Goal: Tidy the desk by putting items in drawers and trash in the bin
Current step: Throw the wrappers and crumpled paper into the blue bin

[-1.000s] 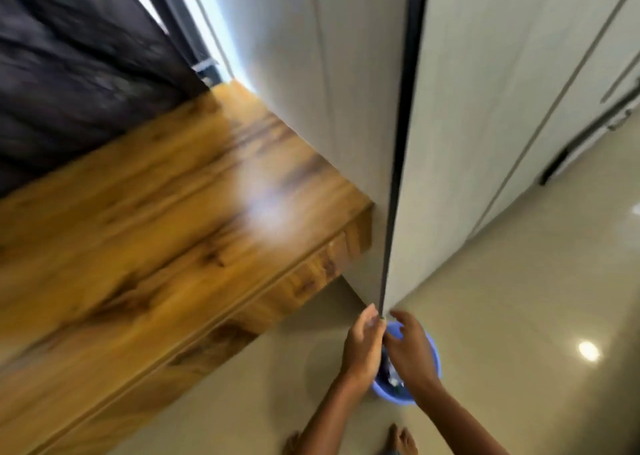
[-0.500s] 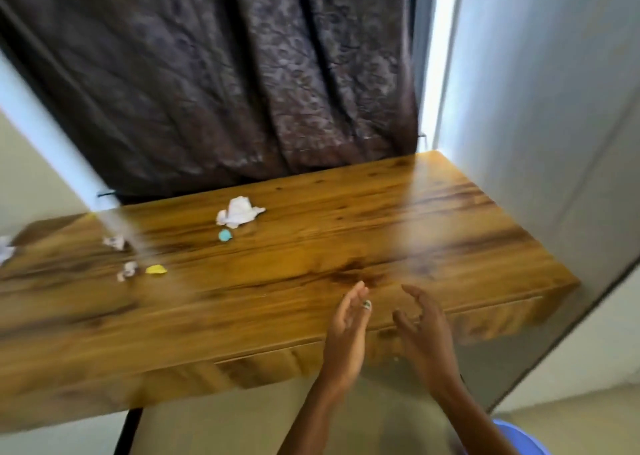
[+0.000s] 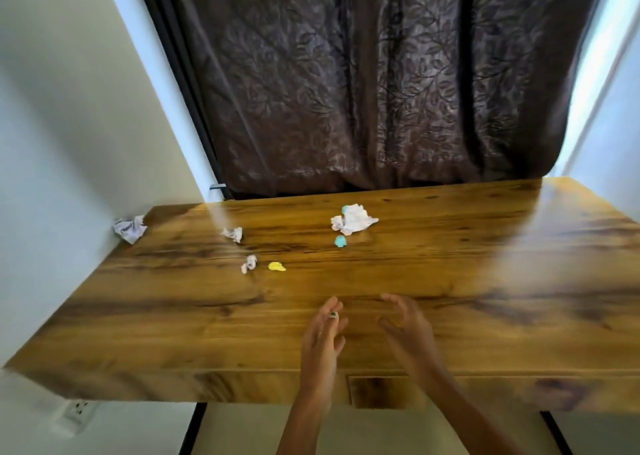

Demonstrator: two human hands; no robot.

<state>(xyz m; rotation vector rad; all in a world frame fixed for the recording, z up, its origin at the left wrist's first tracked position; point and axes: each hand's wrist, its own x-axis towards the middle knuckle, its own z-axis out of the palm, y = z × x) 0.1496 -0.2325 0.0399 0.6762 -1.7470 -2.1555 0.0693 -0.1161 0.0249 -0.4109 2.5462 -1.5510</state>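
A wooden desk (image 3: 467, 274) fills the middle of the view. Trash lies on it: a large crumpled white paper (image 3: 353, 219), a small teal scrap (image 3: 340, 241), a yellow scrap (image 3: 277, 266), two small paper wads (image 3: 249, 264) (image 3: 233, 234) and a crumpled paper (image 3: 130, 229) at the far left corner. My left hand (image 3: 322, 336) and my right hand (image 3: 408, 330) hover side by side over the desk's near edge. Both have relaxed fingers and hold nothing. A drawer front (image 3: 381, 392) sits below the hands. The bin is out of view.
A dark patterned curtain (image 3: 374, 80) hangs behind the desk. White walls stand on the left (image 3: 62, 125) and right. A wall socket (image 3: 78, 411) sits low on the left under the desk. Dark desk legs (image 3: 194, 427) stand below.
My view swung from the blue bin on the floor up to the desk. Both hands left the bin and now hover empty above the desk's front edge.
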